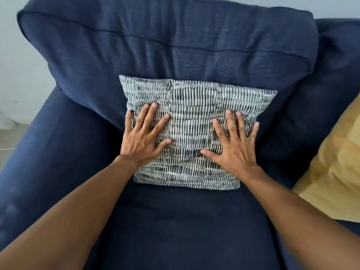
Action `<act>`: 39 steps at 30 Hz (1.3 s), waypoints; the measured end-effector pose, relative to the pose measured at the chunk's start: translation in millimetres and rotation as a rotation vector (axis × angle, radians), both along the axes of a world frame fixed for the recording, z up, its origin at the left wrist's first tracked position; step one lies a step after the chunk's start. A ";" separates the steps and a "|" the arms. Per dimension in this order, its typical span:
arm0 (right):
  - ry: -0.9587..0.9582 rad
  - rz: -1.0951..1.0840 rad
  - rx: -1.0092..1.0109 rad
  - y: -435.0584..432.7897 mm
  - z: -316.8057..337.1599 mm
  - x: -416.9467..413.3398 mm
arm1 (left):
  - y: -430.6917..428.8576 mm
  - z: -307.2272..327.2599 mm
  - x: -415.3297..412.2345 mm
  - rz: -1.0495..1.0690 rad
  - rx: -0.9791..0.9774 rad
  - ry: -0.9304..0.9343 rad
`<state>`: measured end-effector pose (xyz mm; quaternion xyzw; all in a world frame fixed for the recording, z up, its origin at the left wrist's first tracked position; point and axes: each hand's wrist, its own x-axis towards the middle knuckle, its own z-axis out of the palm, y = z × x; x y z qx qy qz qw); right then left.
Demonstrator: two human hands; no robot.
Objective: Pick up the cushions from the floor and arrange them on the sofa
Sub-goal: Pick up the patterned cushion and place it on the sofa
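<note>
The grey-and-white cushion with a dashed woven print (187,131) stands propped on the navy fabric sofa (175,221), its lower edge on the seat and its back leaning against the sofa's big navy back cushion (165,45). Nearest the camera, two bare forearms reach forward over the seat. The left hand (143,136) lies flat on the left half of the printed cushion, fingers (153,109) spread wide and palm down; the right hand (234,142) does the same on the right half. Neither hand grips anything (both are open and simply pressed against the cover), and the fabric creases across its middle at the fingertips. To the right, at the edge of the view, a soft yellow fabric cushion (335,168) rests on the same sofa, apart from the printed one. Beyond the sofa's left arm a pale wall (17,78) and a strip of what seems to be light floor (7,139) show, too blurred to tell more.
</note>
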<state>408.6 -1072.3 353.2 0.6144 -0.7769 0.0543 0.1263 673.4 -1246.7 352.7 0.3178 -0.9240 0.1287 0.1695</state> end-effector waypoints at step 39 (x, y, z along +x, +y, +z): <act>-0.100 -0.064 0.001 37.4 -38.9 62.1 | 65.0 -45.2 8.4 -0.061 0.041 0.093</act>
